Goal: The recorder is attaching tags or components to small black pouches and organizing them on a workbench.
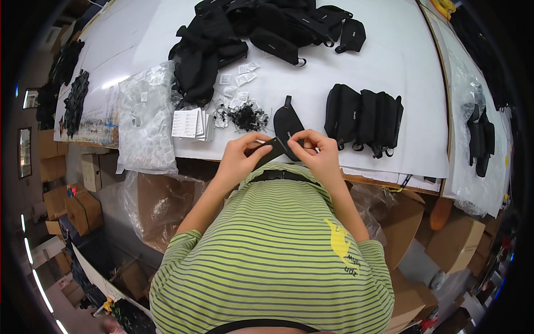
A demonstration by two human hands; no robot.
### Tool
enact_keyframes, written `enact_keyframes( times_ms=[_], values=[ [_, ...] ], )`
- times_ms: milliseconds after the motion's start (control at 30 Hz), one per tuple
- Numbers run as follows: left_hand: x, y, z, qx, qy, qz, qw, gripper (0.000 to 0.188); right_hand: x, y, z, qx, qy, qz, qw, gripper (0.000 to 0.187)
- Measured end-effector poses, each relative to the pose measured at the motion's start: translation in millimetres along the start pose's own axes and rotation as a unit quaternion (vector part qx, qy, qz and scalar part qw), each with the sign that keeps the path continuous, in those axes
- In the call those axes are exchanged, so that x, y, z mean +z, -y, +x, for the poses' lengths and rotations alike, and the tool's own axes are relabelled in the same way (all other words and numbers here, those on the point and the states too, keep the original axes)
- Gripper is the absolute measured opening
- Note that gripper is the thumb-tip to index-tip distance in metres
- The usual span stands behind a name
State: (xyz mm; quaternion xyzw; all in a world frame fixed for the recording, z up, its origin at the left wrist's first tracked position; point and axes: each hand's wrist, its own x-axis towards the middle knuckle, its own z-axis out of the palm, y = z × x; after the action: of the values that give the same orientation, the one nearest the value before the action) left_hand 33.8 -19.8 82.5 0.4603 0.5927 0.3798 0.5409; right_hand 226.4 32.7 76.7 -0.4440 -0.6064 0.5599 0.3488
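Close to the table's front edge, my left hand (243, 154) pinches a flat black tag (272, 153) between thumb and fingers. Beside it my right hand (317, 155) has its thumb and fingertips pressed together at the tag's upper right end; whatever is in that pinch is too small to make out. A black pouch (285, 121) with a short loop lies just beyond, its near end partly covered by my right hand. Left of it sits a tangle of black strings (248, 117). A stack of white printed cards (189, 123) is further left.
Many black pouches (272, 44) are heaped at the back of the white table (389, 67). Several more stand in a row (362, 119) at the right. Small white packets (245, 77) lie mid-table. A clear plastic bag (147, 119) hangs over the front edge; cardboard boxes (456, 242) stand below.
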Motion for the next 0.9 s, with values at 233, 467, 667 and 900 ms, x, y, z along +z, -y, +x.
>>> enact_keyframes(
  times_ms=[233,467,667,900],
  values=[
    [21.1,-21.7,6.8,0.05,-0.02,0.1,0.994,0.022,6.9,7.2,-0.4,-0.118,-0.084,-0.19,0.971,0.011],
    [31.3,-10.2,17.1,0.272,-0.094,0.159,0.944,0.026,4.2,-4.0,2.5,0.068,-0.033,0.082,0.994,0.013],
    [12.4,-12.8,38.6,-0.098,0.161,-0.163,0.969,0.02,-24.2,-26.3,7.5,0.174,0.126,0.255,0.943,0.018],
    [34.3,-0.7,54.4,0.0,0.167,-0.173,0.971,0.012,-36.6,-36.4,19.9,0.183,0.154,0.287,0.928,0.017]
  ],
)
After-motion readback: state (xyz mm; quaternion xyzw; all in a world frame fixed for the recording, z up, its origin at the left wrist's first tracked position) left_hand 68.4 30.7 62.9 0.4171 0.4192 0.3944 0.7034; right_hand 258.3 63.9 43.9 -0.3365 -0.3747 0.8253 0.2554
